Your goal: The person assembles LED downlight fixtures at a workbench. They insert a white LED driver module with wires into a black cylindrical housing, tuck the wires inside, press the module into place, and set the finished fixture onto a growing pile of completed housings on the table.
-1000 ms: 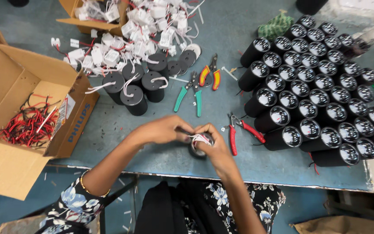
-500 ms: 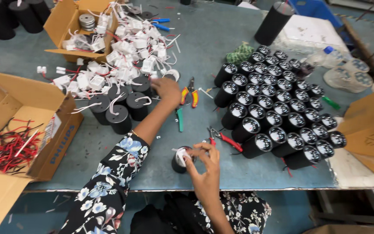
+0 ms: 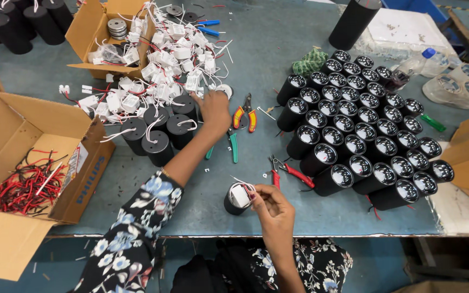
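My right hand [image 3: 271,209] is near the table's front edge, pinching the thin wires of a small white driver block [image 3: 240,195]. That block sits on top of a black cylindrical lamp housing [image 3: 230,205] standing upright. My left hand [image 3: 213,111] is stretched forward, fingers apart, at the edge of a heap of white driver blocks with wires [image 3: 169,59]. It is next to several upright black housings [image 3: 158,142]. Whether the fingertips touch a block is hidden by the hand.
An open cardboard box of red and black wires [image 3: 20,187] stands at the left. Orange pliers [image 3: 244,114], green cutters [image 3: 233,146] and red pliers [image 3: 291,171] lie mid-table. Several black housings [image 3: 365,130] are stacked on their sides at the right. A parts box [image 3: 109,32] sits behind.
My left hand has left the housing at the front and reached forward to the heap of white blocks. The right hand stays on the wires. The view has shifted.
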Demonstrator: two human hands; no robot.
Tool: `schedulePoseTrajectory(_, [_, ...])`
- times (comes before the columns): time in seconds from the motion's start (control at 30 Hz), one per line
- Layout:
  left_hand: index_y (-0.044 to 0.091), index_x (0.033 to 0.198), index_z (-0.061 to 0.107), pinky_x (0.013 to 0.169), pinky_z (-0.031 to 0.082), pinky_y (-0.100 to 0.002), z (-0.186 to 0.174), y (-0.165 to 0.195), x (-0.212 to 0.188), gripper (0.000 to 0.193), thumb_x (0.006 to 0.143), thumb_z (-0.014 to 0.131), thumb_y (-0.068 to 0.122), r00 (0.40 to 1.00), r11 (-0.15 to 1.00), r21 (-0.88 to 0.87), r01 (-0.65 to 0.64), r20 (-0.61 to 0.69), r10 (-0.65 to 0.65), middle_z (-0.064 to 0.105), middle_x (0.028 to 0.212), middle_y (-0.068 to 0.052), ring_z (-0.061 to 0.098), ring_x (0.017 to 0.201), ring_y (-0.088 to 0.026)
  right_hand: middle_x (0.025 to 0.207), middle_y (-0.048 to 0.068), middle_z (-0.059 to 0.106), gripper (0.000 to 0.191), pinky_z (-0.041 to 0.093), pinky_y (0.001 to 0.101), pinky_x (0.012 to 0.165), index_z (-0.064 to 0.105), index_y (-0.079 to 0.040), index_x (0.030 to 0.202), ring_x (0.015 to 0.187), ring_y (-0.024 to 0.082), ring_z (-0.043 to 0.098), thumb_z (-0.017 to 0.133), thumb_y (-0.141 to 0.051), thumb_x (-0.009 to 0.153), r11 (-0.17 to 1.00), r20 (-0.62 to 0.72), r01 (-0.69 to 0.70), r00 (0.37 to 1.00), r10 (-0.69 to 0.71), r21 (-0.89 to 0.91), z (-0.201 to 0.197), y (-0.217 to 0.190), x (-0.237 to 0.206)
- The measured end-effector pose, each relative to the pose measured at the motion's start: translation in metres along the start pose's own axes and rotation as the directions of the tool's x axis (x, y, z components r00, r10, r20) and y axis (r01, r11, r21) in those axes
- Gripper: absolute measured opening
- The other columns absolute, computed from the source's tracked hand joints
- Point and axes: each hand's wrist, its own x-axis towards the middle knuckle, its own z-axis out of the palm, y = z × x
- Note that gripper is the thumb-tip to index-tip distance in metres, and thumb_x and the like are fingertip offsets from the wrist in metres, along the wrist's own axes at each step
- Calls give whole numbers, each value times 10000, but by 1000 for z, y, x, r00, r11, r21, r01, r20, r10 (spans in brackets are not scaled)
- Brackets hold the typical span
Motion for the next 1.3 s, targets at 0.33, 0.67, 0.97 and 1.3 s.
schedulePoseTrajectory(0.33, [-3, 1358, 633, 1002, 531, -306, -47, -66, -95, 510, 894, 759, 165, 878, 39, -952, 303, 295, 378, 703, 1234, -106, 663, 1117, -159, 982, 56, 681, 209, 507, 224, 754, 680, 80, 1140, 874, 86, 631, 670, 21, 940, 997, 6, -63, 998, 62, 54, 7, -2, 20])
schedulePoseTrajectory(0.67, [-82, 1430, 518, 1083, 503, -354, -33, -108, -161, 585, 960, 683, 225, 664, -340, -590, 732, 506, 551, 658, 1335, -149, 650, 1214, -193, 927, 31, 598, 198, 452, 201, 738, 762, 69, 1095, 794, 62, 487, 722, 73, 901, 980, 48, 81, 996, -74, -181, 32, -10, 14])
schedulePoseTrajectory(0.97, [-87, 1453, 503, 1087, 508, -360, -28, -108, -170, 604, 970, 690, 224, 635, -324, -577, 749, 487, 600, 646, 1340, -148, 646, 1201, -189, 950, 19, 624, 137, 445, 195, 737, 726, 57, 1033, 785, 53, 479, 712, 43, 898, 977, 56, 72, 997, -62, -201, 34, -13, 10])
schedulePoseTrajectory(1.3, [-74, 1414, 573, 1044, 524, -327, -44, -102, -172, 598, 923, 723, 232, 616, -174, -673, 719, 502, 607, 700, 1283, -127, 675, 1166, -163, 923, 18, 606, 96, 435, 203, 728, 735, 58, 1003, 775, 56, 461, 704, 36, 915, 978, 95, 44, 995, -25, -202, 31, -17, 7])
